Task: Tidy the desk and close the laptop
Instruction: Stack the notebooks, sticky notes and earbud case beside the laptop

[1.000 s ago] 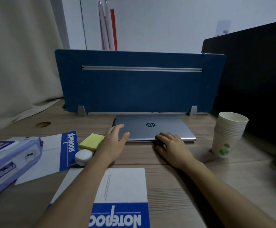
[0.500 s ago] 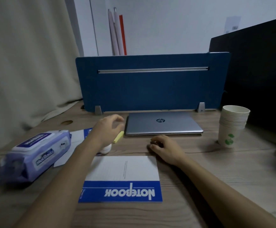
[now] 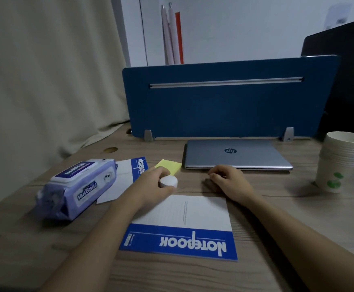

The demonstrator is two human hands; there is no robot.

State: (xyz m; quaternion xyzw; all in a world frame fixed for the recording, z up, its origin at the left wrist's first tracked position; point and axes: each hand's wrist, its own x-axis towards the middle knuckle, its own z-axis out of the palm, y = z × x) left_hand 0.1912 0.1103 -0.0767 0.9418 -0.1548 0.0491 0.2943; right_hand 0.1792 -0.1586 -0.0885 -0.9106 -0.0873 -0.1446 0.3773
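A silver laptop (image 3: 237, 153) lies closed at the back of the wooden desk, in front of a blue divider. My left hand (image 3: 152, 186) is curled around a small round white object (image 3: 168, 181), just in front of a yellow sticky-note pad (image 3: 169, 165). My right hand (image 3: 229, 182) rests on the desk in front of the laptop, fingers loosely bent, holding nothing. A blue-and-white notebook (image 3: 182, 228) lies under my forearms. A second notebook (image 3: 127, 175) lies to the left, partly beneath a purple pack of wet wipes (image 3: 79, 186).
A stack of paper cups (image 3: 340, 161) stands at the right. The blue divider (image 3: 224, 98) blocks the back edge. A dark monitor (image 3: 351, 81) fills the far right, a curtain hangs at the left, and a cable hole (image 3: 110, 150) sits at the back left.
Both hands left the closed laptop lid. My left hand moved left and closed around the round white object. My right hand drew back onto the desk. The view turned left.
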